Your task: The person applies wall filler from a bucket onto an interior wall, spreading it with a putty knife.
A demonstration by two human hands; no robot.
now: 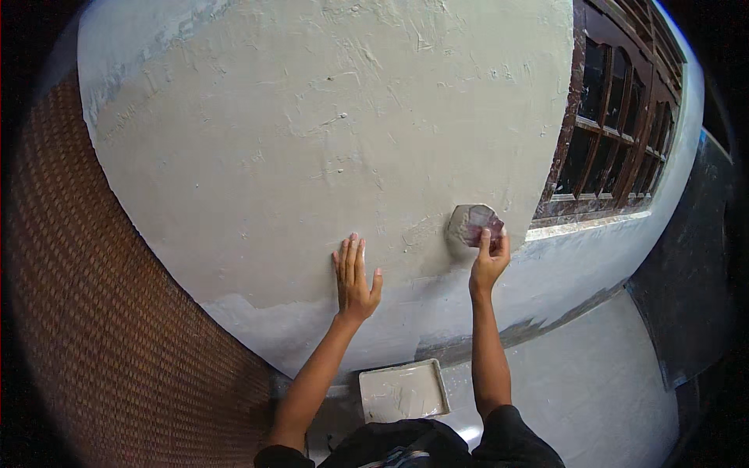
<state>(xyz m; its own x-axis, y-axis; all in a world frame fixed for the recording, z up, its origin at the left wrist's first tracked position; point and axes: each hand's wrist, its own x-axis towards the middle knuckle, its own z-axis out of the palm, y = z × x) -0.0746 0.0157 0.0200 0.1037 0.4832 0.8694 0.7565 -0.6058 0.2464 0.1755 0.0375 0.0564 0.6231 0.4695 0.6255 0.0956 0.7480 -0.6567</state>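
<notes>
A wall (257, 179) in front of me carries a wet, cream-coloured coat with ridges and small lumps; its lower strip is paler and bare of the coat. My left hand (357, 279) lies flat on the coated wall, fingers stretched out and holding nothing. Further right, my right hand (490, 261) pinches a thin, flat, see-through purplish scraper (472, 224) by its lower right corner. The scraper is smeared with the cream paste and is at the wall, left of the window's lower corner; whether its edge touches cannot be told.
A shallow rectangular tray (445, 388) with cream paste stands low in front of me. To the right is a brown wooden window (616, 125) with dark panes above a pale sill (589, 225). A woven brown panel (101, 296) borders the left; a dark board (686, 265) leans far right.
</notes>
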